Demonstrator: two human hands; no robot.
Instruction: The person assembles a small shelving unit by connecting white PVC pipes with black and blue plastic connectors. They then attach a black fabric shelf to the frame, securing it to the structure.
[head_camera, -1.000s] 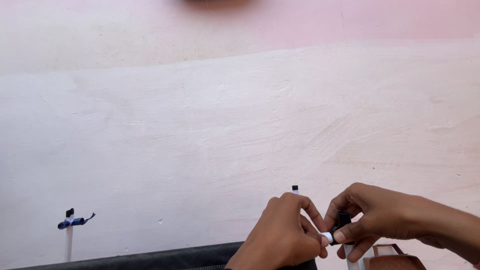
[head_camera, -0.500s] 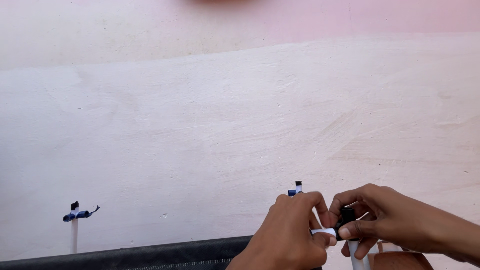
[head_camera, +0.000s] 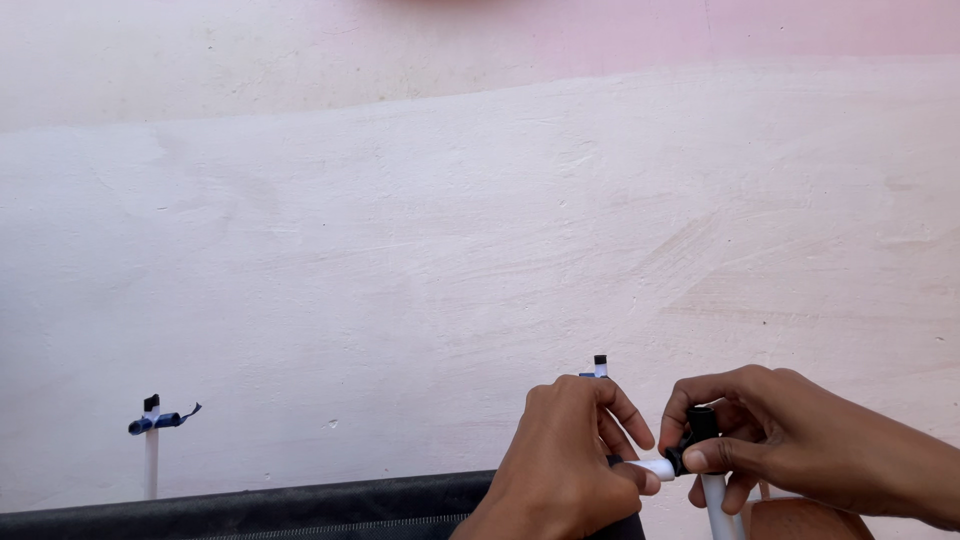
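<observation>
From the head camera, two hands meet at the bottom of the picture, in front of a big pale plastered wall. The left hand is curled shut around a thin white pipe, whose short end pokes out toward the other hand. The right hand pinches a small black joint piece with thumb and fingers, right on that pipe end. Another white pipe runs down from the black piece. The parts touch, but I cannot tell if they are pushed all the way together. Far left stands a white post with a blue clip. A dark edge runs along the bottom
</observation>
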